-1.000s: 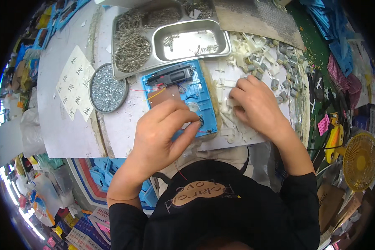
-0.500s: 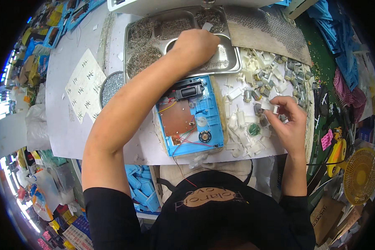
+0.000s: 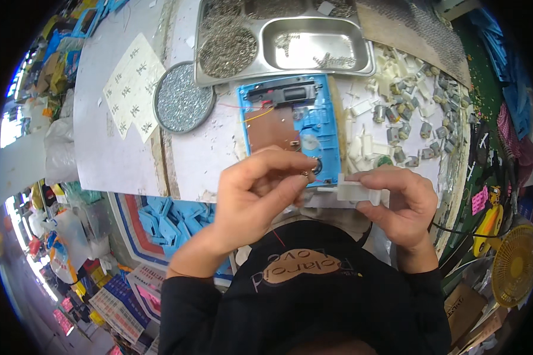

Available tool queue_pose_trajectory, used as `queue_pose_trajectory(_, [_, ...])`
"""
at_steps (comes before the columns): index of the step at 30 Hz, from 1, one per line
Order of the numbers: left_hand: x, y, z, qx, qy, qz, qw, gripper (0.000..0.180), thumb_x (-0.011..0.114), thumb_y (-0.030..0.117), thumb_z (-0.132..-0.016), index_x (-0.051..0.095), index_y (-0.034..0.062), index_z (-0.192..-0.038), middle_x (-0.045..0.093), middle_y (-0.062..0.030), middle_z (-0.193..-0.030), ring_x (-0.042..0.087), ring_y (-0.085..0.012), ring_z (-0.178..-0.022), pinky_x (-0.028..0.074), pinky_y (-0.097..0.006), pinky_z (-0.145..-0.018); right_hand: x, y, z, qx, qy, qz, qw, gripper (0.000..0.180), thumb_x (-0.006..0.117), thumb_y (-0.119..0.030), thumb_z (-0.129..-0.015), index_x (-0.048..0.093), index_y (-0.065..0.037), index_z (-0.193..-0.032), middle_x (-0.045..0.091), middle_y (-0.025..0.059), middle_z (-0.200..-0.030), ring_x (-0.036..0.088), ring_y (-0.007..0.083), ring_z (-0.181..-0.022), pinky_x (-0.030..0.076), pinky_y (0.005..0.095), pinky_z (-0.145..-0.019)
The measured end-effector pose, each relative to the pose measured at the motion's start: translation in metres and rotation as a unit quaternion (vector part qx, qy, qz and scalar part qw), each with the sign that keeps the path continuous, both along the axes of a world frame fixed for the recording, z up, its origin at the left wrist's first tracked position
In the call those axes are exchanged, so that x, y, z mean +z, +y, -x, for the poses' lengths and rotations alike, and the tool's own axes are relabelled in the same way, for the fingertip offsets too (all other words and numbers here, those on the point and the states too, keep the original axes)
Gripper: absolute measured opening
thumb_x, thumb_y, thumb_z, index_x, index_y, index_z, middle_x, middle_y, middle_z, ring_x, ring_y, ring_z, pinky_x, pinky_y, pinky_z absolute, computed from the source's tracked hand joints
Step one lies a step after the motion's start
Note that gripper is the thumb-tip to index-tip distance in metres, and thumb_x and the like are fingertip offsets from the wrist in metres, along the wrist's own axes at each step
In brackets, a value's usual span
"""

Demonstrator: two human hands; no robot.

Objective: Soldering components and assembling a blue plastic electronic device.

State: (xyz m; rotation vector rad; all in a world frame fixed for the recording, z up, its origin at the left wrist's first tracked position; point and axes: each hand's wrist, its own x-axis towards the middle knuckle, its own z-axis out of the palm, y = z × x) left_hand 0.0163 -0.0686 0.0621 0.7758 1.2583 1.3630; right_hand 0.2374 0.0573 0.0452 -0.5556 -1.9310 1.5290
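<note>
My left hand [image 3: 256,198] is closed in a pinch over the near edge of a blue plastic housing, with a small metal piece [image 3: 305,174] at the fingertips. Whether that piece is a spring or a clip is too small to tell. To its right, my right hand [image 3: 401,198] grips a white plastic holder [image 3: 356,190] between thumb and fingers. Behind both hands lies the open blue housing [image 3: 329,127], with a brown circuit board [image 3: 269,129], thin wires and a round speaker partly hidden by my left fingers.
A steel compartment tray [image 3: 367,62] with small metal parts stands behind the housing. Left of it sits a round dish of screws [image 3: 186,97] beside a marked paper sheet [image 3: 133,89]. Small motors [image 3: 425,130] and white plastic parts spread to the right. A yellow fan [image 3: 518,257] stands at far right.
My left hand has come back from the steel tray toward me, now pinching a small metal piece. My right hand has brought the white holder nearer the table's front edge. The view has shifted.
</note>
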Motion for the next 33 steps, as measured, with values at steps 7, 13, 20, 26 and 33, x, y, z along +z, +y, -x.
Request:
queue_pose_trajectory(7, [-0.034,-0.017,-0.01,0.06,-0.317,0.016,0.946,0.013,0.063,0.003,-0.101,0.056,0.0004,-0.112,0.071,-0.0161,-0.107,0.072,-0.0194,-0.091,0.062,-0.033,-0.081,0.003,-0.004,0.01,0.037,-0.02,-0.134,0.99,0.034,0.084,-0.002,-0.077,0.07,-0.002,-0.108,0.078,0.0148,-0.1,0.077,0.0267,-0.083,0.059,0.0322,-0.068])
queue_pose_trajectory(13, [-0.033,-0.017,-0.023,0.021,-0.188,0.043,0.981,0.011,0.066,0.005,-0.1,0.059,0.0011,-0.106,0.071,-0.015,-0.106,0.072,-0.0164,-0.09,0.06,-0.03,-0.078,0.001,-0.009,0.013,0.037,-0.033,-0.258,0.965,0.037,0.083,0.0,-0.078,0.068,-0.002,-0.112,0.078,0.0157,-0.102,0.077,0.0271,-0.085,0.059,0.033,-0.07])
queue_pose_trajectory(20, [-0.026,0.044,0.015,-0.071,0.593,-0.177,0.782,0.032,0.082,0.003,-0.071,0.071,0.0107,-0.099,0.062,-0.0056,-0.089,0.063,-0.0275,-0.085,0.049,-0.041,-0.071,-0.026,-0.011,-0.03,-0.095,-0.02,0.09,0.991,0.029,0.076,0.001,-0.087,0.064,0.004,-0.113,0.076,0.0163,-0.108,0.074,0.02,-0.098,0.056,0.0299,-0.087])
queue_pose_trajectory(26, [-0.04,0.072,0.018,-0.144,0.698,-0.198,0.673,0.024,0.081,0.012,-0.071,0.07,0.0129,-0.092,0.06,-0.0026,-0.081,0.062,-0.0244,-0.08,0.045,-0.038,-0.068,-0.032,-0.003,-0.044,-0.111,-0.014,0.135,0.985,0.031,0.077,0.001,-0.088,0.064,0.006,-0.116,0.074,0.0146,-0.111,0.071,0.0177,-0.103,0.053,0.0291,-0.094])
queue_pose_trajectory(33, [-0.018,0.101,0.003,-0.332,0.684,-0.084,0.645,0.011,0.073,0.01,-0.075,0.067,0.0069,-0.084,0.067,-0.0124,-0.072,0.071,-0.0323,-0.071,0.056,-0.044,-0.063,-0.021,0.005,-0.043,-0.12,-0.049,0.088,0.988,0.032,0.079,0.002,-0.085,0.065,0.006,-0.114,0.073,0.0128,-0.108,0.071,0.0176,-0.102,0.053,0.0295,-0.095])
